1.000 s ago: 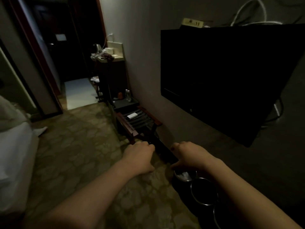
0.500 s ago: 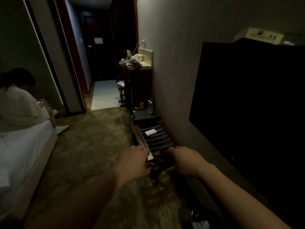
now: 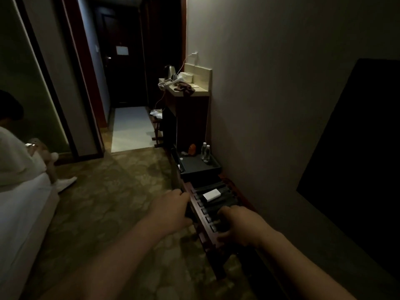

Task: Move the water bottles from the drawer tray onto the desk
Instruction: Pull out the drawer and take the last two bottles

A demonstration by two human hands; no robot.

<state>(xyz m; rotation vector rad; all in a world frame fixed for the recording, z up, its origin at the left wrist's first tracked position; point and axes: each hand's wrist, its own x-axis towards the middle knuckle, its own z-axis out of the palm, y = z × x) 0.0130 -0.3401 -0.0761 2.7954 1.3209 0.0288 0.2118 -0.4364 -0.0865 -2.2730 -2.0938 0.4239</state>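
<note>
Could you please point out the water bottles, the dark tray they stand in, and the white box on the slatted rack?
water bottles [image 3: 205, 153]: head view, clear body of the pair.
dark tray [image 3: 200, 171]: head view, near wall.
white box [image 3: 212, 195]: head view, top face.

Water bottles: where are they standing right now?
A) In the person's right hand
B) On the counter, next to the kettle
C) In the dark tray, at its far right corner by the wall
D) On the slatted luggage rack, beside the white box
C: the two clear water bottles stand upright in the dark tray, at its far corner against the wall, beyond the slatted rack; neither hand is near them.
</note>
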